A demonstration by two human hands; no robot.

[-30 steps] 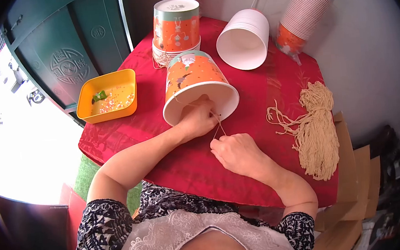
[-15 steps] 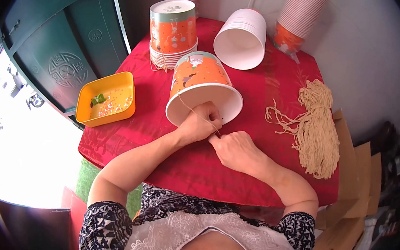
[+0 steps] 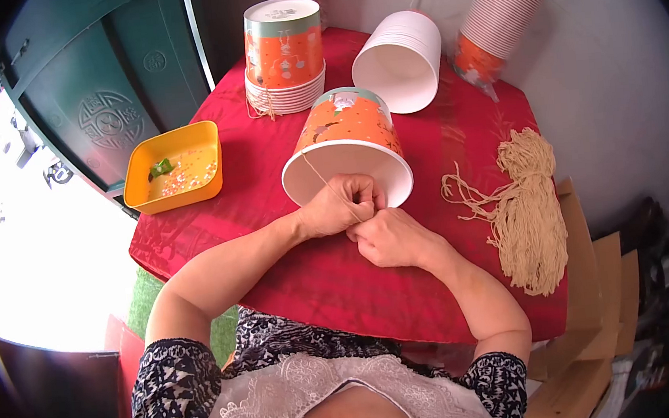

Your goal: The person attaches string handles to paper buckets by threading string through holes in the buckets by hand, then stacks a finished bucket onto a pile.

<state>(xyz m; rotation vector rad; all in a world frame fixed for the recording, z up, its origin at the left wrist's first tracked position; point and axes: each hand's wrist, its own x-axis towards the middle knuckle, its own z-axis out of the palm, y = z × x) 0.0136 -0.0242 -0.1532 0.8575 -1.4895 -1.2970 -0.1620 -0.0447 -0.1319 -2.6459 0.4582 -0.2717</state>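
An orange printed paper bucket [image 3: 352, 124] lies on its side, its white mouth facing me. A thin beige string [image 3: 314, 168] runs from the bucket's upper rim down to my hands. My left hand [image 3: 340, 204] is closed on the string in front of the mouth, thumb and finger pinched. Close against it, my right hand [image 3: 395, 237] is also closed, its fingertips on the string's lower end. What sits between the fingertips is mostly hidden.
On the red tablecloth [image 3: 268, 183] are a yellow tray [image 3: 215, 168] of small beads, an upside-down bucket stack [image 3: 284, 50], white nested buckets [image 3: 398, 68] on their side, and a beige string bundle [image 3: 530, 216]. A tall bucket stack [image 3: 504, 11] leans at the wall; cardboard [image 3: 590, 306] stands right.
My two hands have come closer together, the right moving up to the left. The bucket has shifted slightly right in view and turned a little.
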